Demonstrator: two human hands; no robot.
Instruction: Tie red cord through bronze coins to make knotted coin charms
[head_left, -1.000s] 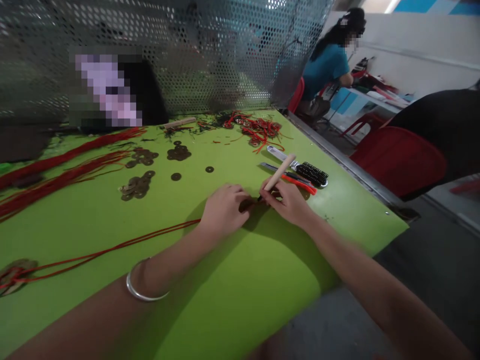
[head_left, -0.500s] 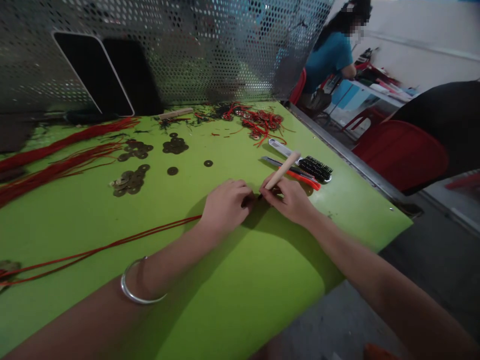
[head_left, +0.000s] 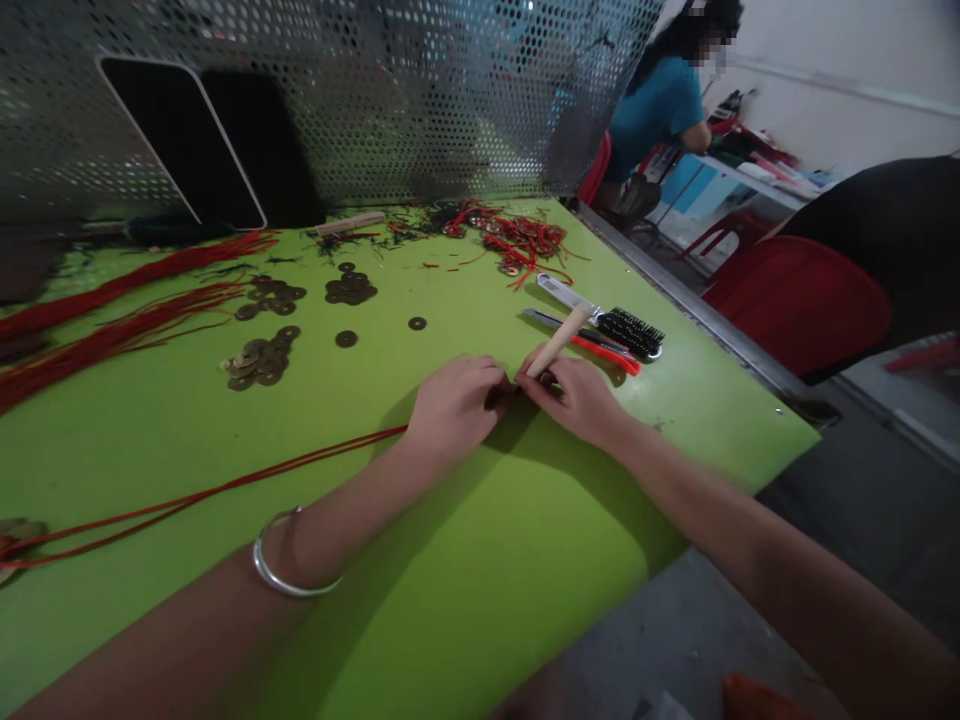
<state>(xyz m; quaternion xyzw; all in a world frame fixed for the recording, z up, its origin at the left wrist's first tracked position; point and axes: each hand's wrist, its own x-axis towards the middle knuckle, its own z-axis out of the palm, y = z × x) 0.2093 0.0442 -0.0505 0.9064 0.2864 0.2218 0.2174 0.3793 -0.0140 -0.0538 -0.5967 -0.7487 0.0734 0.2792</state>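
My left hand [head_left: 454, 405] rests on the green table [head_left: 465, 580] with its fingers curled down on the end of a long red cord [head_left: 225, 490] that runs off to the left. My right hand [head_left: 577, 395] is closed round a pale wooden-handled tool [head_left: 559, 342], whose tip points down at the spot between my two hands. The hands nearly touch there. A silver bangle [head_left: 289, 570] sits on my left forearm.
Piles of dark round coins [head_left: 262, 360] and bundles of red cord [head_left: 112, 335] lie at the left. A black brush [head_left: 630, 330], a red-handled cutter [head_left: 592, 350] and red cord scraps [head_left: 525, 240] lie at the right. A perforated metal screen [head_left: 420, 100] backs the table. Another person [head_left: 660, 110] sits beyond.
Both hands stay together at the same spot; the wooden handle has tilted slightly. The view has shifted a little, and the dark panel against the screen shows plainly now.
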